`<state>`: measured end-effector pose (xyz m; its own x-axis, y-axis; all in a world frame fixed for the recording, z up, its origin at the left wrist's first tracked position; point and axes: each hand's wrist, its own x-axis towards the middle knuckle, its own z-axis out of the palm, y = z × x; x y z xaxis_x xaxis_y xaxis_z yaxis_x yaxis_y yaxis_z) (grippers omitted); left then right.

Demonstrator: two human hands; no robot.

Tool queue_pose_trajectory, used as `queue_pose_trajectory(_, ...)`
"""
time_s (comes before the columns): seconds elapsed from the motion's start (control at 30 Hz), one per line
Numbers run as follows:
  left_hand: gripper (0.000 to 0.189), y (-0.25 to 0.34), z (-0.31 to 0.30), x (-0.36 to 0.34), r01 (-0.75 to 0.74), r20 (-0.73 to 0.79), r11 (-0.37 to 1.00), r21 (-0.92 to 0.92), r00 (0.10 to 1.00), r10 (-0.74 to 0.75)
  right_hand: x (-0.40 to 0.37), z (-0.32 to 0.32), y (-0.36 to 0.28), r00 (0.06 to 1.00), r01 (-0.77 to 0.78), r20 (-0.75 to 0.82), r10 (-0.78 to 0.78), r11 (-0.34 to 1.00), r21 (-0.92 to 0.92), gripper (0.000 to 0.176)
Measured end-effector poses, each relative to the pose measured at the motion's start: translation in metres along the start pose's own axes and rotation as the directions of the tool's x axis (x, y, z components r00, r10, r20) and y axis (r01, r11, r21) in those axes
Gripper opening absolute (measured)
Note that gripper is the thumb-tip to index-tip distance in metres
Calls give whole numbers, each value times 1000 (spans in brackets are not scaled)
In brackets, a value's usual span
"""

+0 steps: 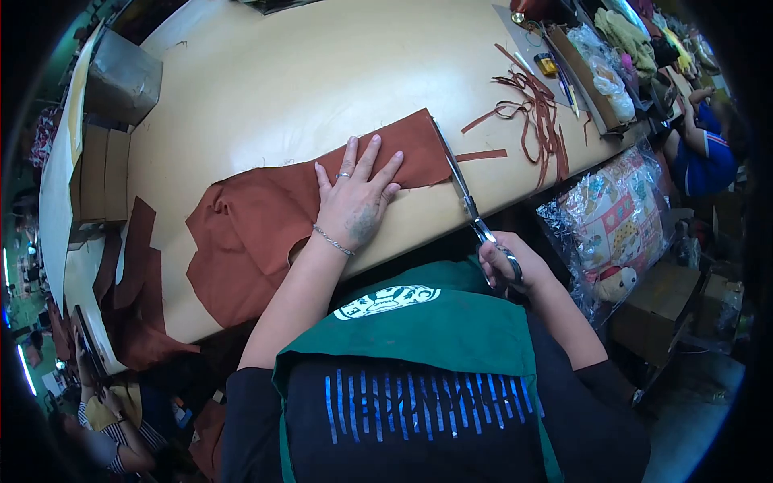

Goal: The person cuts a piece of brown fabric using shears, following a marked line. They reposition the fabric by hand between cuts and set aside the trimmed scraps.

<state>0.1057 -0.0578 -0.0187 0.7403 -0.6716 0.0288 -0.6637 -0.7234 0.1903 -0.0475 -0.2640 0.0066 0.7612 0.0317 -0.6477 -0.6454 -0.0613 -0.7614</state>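
Rust-brown fabric [266, 211] lies across the table, smooth at its right end and bunched up at its left. My left hand [360, 196] rests flat on it with fingers spread, a ring and a bracelet showing. In my right hand [513, 262] is a pair of metal scissors [471, 208], held by the handles at the table's front edge. The blades point away from me along the fabric's right end. Just right of the blades lies a narrow cut strip [483, 154] of the same cloth.
Thin brown strips [541, 121] lie tangled at the table's right, near a yellow tape measure [546, 64] and pens. A box of supplies [592, 76] stands beyond. Brown offcuts [145, 282] and cartons [105, 173] are at left. A plastic-wrapped bundle [616, 209] sits at lower right. People sit at both sides.
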Motion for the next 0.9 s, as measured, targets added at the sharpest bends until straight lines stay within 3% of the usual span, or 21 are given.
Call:
queue_pose_trajectory(0.47, 40, -1, 1, -1, 8, -13, 999, -33, 1000, -8, -4, 4, 0, 994, -28, -105, 12, 989, -146, 60)
queue_pose_trajectory(0.57, 40, 0, 0, -1, 7, -5, 999, -34, 1000, -7, 2, 2, -6, 999, -2, -47, 0, 999, -35, 62)
queue_pose_trajectory(0.7, 40, 0, 0, -1, 3, -6, 1000, -29, 1000, -3, 19, -3, -16, 1000, 3, -2, -3, 1000, -31, 57)
queue_pose_trajectory(0.9, 39, -1, -2, -2, 12, 1, 999, -45, 1000, -12, 25, -4, -15, 998, -6, -66, 0, 996, -93, 53)
